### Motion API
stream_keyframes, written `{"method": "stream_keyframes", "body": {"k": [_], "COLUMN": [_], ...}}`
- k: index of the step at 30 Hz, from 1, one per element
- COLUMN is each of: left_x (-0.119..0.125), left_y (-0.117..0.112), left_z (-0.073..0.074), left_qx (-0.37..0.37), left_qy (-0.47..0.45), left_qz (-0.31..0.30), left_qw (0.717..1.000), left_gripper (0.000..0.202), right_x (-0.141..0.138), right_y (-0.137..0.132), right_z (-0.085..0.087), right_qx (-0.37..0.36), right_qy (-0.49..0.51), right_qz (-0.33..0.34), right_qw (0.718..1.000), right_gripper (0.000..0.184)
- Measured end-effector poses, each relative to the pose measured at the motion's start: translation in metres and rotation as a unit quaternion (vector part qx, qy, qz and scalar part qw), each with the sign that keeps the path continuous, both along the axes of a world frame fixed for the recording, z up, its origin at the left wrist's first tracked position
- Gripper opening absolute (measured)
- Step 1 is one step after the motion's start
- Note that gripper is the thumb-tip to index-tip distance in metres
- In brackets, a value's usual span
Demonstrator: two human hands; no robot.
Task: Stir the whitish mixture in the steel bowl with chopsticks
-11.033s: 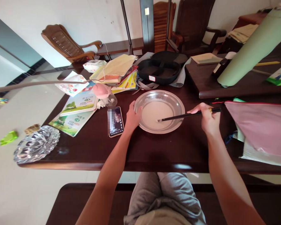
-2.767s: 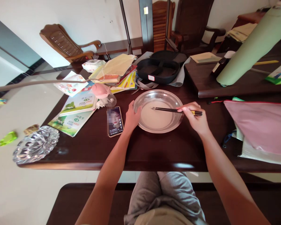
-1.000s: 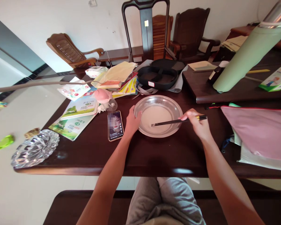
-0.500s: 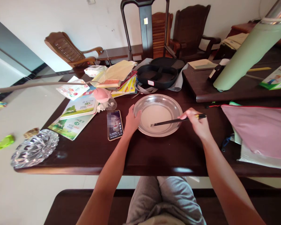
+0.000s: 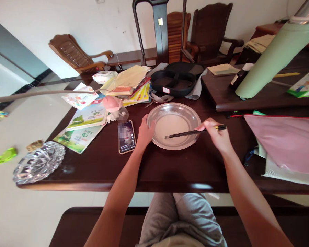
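A round metal basin (image 5: 193, 118) with a pale milky liquid in it sits on the dark wooden table (image 5: 170, 164). My left hand (image 5: 144, 132) is closed on the basin's left rim. My right hand (image 5: 217, 135) pinches a pair of dark chopsticks (image 5: 187, 133) at the basin's right side. Their tips reach into the liquid near the middle, pointing left.
A lit phone (image 5: 126, 136) lies just left of my left hand. Books (image 5: 87, 118), a pink toy (image 5: 113, 103) and a black case (image 5: 173, 82) crowd the far side. A glass ashtray (image 5: 38, 163) sits at the left corner, a pink pouch (image 5: 285, 140) at the right.
The chopstick tips have swept about inside the basin, from its far side towards its near-left. My left hand has stayed on the rim. The camera tilted slightly.
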State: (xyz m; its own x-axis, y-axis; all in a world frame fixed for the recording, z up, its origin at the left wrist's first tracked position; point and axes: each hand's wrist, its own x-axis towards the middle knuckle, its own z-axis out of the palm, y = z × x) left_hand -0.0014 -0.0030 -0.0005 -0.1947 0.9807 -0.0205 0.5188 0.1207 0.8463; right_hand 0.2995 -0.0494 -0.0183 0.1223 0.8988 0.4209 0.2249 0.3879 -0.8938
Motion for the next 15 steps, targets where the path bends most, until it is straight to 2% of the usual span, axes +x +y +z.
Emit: {"method": "stream_keyframes", "body": {"k": [2,4,6,10,12,15], "left_x": [-0.001,-0.001,-0.003,-0.003,-0.003,-0.001], "left_y": [0.001,0.001,0.002,0.002,0.002,0.0], "left_z": [-0.002,-0.004,-0.007,-0.008,-0.006,-0.002], "left_qx": [-0.001,0.0,0.009,0.02,0.018,0.009], "left_qy": [-0.003,-0.006,-0.01,-0.01,-0.01,-0.008], "left_qz": [0.003,0.006,0.006,0.002,0.001,0.0], "left_qw": [1.0,1.0,1.0,1.0,1.0,1.0], "left_gripper": [0.068,0.067,0.066,0.064,0.065,0.066], "right_x": [-0.007,-0.009,-0.005,0.008,0.009,0.001], "right_y": [0.001,0.002,0.003,0.003,0.001,0.0], "right_z": [0.001,0.001,0.001,-0.001,-0.001,0.0], "right_qx": [0.01,0.03,0.04,0.041,0.033,0.01], "right_qy": [-0.048,-0.079,-0.074,0.013,0.04,0.01], "right_qz": [0.021,0.012,-0.029,-0.121,-0.104,-0.025], "right_qw": [0.999,0.996,0.996,0.992,0.993,1.0], "right_gripper": [0.063,0.061,0.061,0.067,0.068,0.065]}}
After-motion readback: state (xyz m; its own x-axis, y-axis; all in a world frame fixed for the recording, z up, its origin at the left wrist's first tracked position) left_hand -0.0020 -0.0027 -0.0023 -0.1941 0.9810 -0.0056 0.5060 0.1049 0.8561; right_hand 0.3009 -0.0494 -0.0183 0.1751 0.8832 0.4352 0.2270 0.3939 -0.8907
